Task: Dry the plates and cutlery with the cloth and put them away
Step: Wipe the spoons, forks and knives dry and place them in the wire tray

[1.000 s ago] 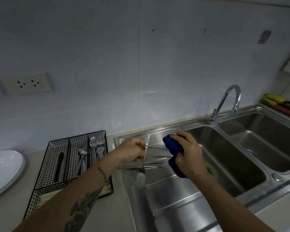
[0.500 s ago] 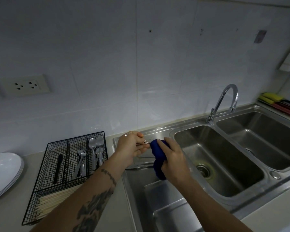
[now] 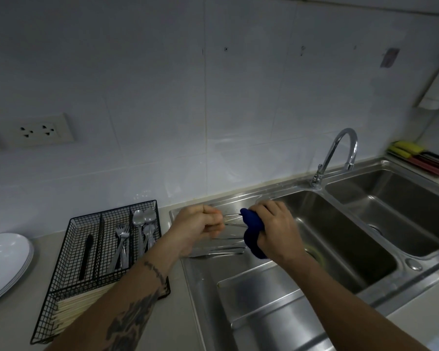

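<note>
At six o'clock the ribbed steel draining board lies below both forearms. Above it the left hand curls its fingers tight on one end of a thin steel piece of cutlery, seemingly to steady it. At its three o'clock, the right hand clenches a dark blue cloth round the other end, probably to wipe it. More wet cutlery lies just beneath. At nine o'clock, the black wire cutlery basket; beyond, stacked white plates.
</note>
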Motion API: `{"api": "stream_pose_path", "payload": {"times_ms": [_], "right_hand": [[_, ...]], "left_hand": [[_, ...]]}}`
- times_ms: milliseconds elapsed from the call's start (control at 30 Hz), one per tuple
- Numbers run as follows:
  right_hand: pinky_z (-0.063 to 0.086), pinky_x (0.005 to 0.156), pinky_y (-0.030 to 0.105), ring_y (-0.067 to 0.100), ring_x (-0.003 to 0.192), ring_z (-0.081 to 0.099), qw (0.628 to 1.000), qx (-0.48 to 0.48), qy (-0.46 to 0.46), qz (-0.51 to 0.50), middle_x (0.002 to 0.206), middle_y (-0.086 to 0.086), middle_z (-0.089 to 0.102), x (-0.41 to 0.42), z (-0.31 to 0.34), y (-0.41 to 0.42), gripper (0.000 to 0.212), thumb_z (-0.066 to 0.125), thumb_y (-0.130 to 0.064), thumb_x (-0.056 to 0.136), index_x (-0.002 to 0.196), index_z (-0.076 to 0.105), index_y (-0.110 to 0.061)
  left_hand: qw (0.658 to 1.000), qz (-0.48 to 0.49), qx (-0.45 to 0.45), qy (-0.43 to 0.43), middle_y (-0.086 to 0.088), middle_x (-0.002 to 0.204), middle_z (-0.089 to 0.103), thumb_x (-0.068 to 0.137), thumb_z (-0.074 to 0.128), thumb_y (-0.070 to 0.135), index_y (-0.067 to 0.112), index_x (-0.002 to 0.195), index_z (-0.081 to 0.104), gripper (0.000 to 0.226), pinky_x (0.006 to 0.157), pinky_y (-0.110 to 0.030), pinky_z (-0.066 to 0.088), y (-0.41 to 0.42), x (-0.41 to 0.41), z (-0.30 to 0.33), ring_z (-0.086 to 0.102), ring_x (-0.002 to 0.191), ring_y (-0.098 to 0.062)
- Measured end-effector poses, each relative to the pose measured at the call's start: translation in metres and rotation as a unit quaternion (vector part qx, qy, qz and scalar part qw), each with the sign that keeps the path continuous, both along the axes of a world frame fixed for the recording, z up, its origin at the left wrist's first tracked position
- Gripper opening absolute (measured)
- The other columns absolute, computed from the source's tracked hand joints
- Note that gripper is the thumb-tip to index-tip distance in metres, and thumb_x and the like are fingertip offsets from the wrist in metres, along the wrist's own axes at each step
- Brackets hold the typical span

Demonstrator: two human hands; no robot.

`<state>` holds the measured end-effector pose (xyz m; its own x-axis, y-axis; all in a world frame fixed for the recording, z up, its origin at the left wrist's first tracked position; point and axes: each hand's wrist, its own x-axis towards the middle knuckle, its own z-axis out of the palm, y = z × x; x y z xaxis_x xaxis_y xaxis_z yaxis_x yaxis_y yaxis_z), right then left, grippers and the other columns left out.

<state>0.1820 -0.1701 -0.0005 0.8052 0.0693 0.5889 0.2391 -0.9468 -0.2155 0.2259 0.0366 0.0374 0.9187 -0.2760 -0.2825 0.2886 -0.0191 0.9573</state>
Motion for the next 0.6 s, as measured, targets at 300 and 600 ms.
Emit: {"api": "stream_pose_path", "payload": {"times_ms": [300, 600], "right_hand": [[0.039, 0.067, 0.028, 0.022, 0.077, 0.060, 0.999, -0.006, 0.029, -0.016, 0.087, -0.003, 0.069, -0.005, 0.010, 0.017, 0.031, 0.076, -0.007, 0.066, 0.094, 0.070, -0.017], [0.052, 0.075, 0.037, 0.022, 0.088, 0.055, 0.983, 0.092, 0.132, -0.093, 0.110, 0.004, 0.052, -0.009, 0.001, -0.028, 0.043, 0.073, 0.001, 0.073, 0.113, 0.067, -0.012]], "left_hand": [[0.802, -0.067, 0.385, -0.451, 0.006, 0.094, 0.050, 0.097, 0.052, 0.006, 0.015, 0.102, 0.069, 0.020, 0.072, -0.031, 0.046, -0.002, 0.012, -0.011, 0.053, 0.083, -0.016], [0.769, -0.049, 0.475, -0.425, 0.008, 0.086, 0.054, 0.094, 0.056, 0.011, 0.019, 0.093, 0.073, 0.019, 0.066, -0.028, 0.043, 0.023, 0.019, -0.026, 0.055, 0.077, -0.014]]}}
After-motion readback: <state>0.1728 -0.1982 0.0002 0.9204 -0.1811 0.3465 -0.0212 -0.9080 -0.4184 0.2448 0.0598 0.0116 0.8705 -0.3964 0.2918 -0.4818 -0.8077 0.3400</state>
